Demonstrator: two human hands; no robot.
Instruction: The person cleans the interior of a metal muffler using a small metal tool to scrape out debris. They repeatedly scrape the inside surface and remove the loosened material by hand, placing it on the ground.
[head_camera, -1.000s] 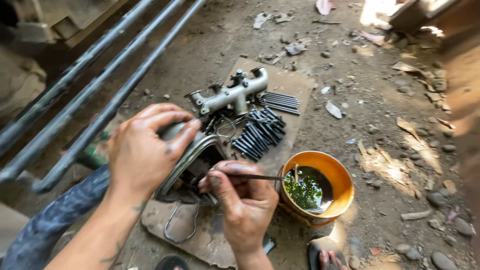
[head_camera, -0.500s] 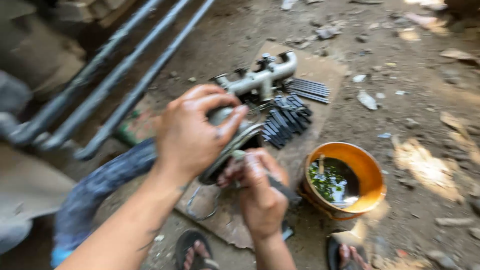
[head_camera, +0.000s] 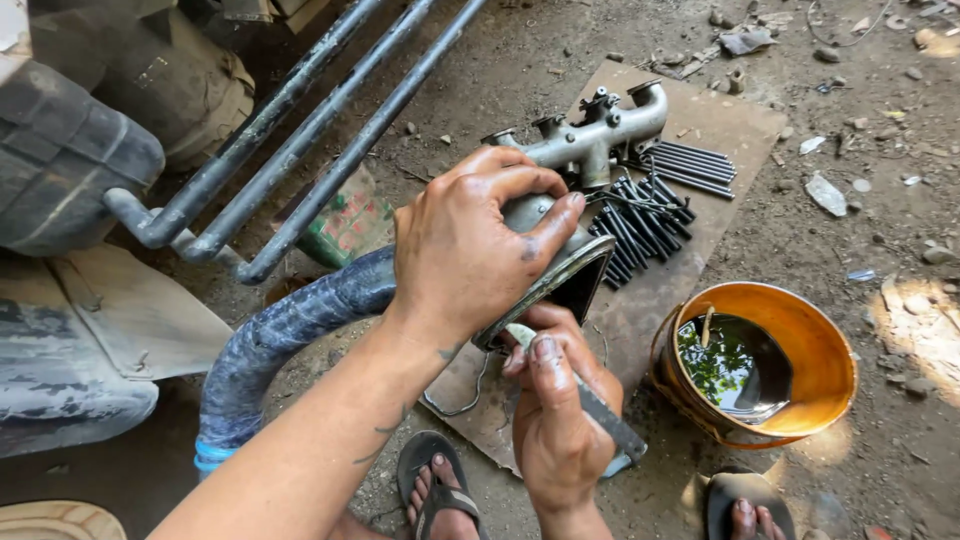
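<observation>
Centrally, metal housing (head_camera: 555, 265) gripped by left hand (head_camera: 470, 250), scraper (head_camera: 590, 400) clasped in right hand (head_camera: 555, 420), orange bucket (head_camera: 825, 350) lower right, manifold (head_camera: 600, 130) and dark bolts (head_camera: 645, 220) above, pipes (head_camera: 300, 140) crowding upper left.

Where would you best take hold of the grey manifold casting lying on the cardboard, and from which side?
Grip the manifold around its long tube body, between the stubby ports, coming straight down from above. It lies flat on the cardboard with its top exposed; the black rods crowd its near side, and the left hand blocks the lower-left approach.
</observation>
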